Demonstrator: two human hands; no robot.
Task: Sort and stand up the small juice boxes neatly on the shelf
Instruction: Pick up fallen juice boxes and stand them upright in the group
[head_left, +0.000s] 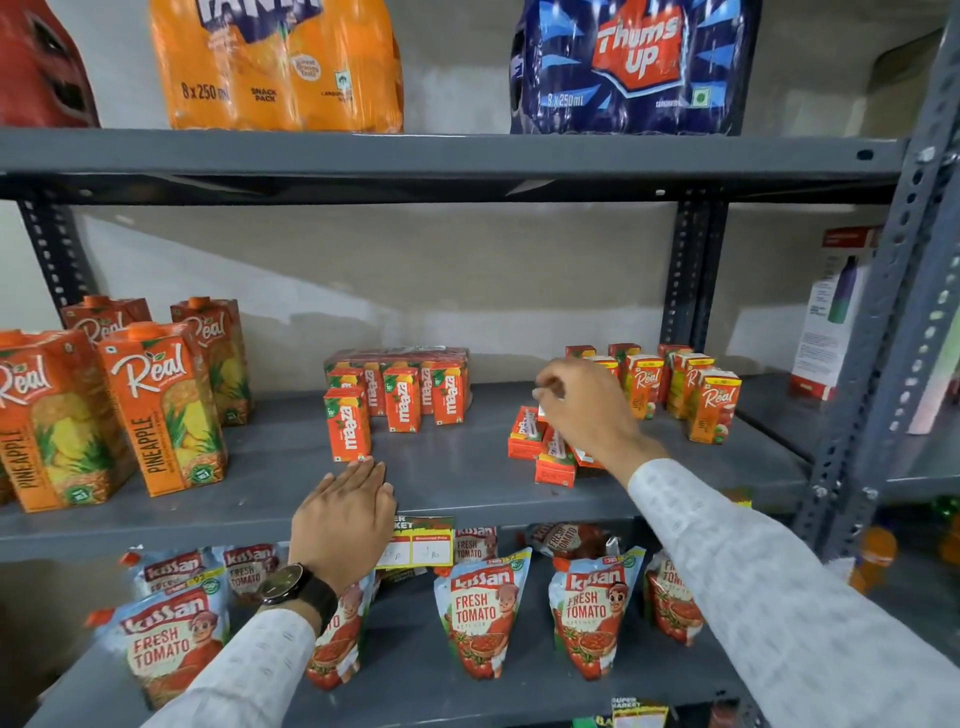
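A: Eyes on the fallen juice boxes, a little heap lying flat on the middle shelf, at about four o'clock from the frame's centre. The right hand hangs over them, fingers curled, maybe pinching one small box; I can't tell for sure, the knuckles hide it.

B: And the left hand?

A: Flat and open, palm down on the shelf lip at six o'clock, just below the front mango box. Holding nothing.

B: How should this pick go?

A: I'd say take one box by its narrow sides, lift clear of the heap, turn it upright, label forward, and set it by the standing row at three o'clock. These are light waxed cartons, sharp-edged, glossy; squeeze hard and they likely dent.

B: The shelf?

A: Painted grey metal, smooth, so a nudged box probably slides. Beyond, tall pineapple cartons at nine o'clock, soft ketchup pouches below.
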